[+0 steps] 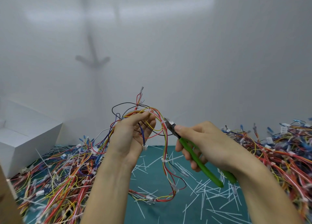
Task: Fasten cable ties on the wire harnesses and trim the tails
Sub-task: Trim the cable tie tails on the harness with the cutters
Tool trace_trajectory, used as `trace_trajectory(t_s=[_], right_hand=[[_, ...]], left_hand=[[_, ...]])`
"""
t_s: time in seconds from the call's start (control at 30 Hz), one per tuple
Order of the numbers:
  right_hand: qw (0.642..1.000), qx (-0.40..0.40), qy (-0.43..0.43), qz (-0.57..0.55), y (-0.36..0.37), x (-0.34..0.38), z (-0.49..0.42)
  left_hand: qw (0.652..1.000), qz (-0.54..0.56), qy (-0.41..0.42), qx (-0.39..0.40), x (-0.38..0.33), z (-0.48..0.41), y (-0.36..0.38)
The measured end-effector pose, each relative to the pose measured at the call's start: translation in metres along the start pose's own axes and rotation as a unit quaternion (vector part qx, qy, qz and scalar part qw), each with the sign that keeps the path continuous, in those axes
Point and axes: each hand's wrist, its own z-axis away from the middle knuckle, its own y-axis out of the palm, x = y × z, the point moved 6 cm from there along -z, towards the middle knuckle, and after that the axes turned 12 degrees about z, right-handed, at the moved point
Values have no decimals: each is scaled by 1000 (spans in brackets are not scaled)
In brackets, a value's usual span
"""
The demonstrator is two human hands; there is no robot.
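The limp, light harness is pinched at a tie by the left hand, cutters gripped by the right hand.

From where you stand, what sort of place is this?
Probably a wire-harness assembly bench: heaps of coloured wire harnesses flank a green mat strewn with trimmed cable-tie tails. The right hand holds green-handled cutters, and the left hand grips one harness.

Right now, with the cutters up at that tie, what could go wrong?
The tips of the cutters sit right beside the cable tie, which hugs the harness wires, so a snip could nick insulation. The left hand holds the harness near the blades; fingers could get pinched.
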Motion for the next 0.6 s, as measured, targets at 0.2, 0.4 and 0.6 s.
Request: trace_trajectory(t_s=[0.2, 0.4, 0.6], right_hand=[[1000, 3, 1, 2, 0, 2, 0], [1000, 2, 4, 3, 0, 2, 0], [1000, 1, -1, 3, 0, 1, 2]], left_hand=[[1000, 2, 4, 3, -1, 0, 1], [1000, 1, 0, 3, 0, 0, 1], [1000, 3, 3, 4, 0, -1, 0]])
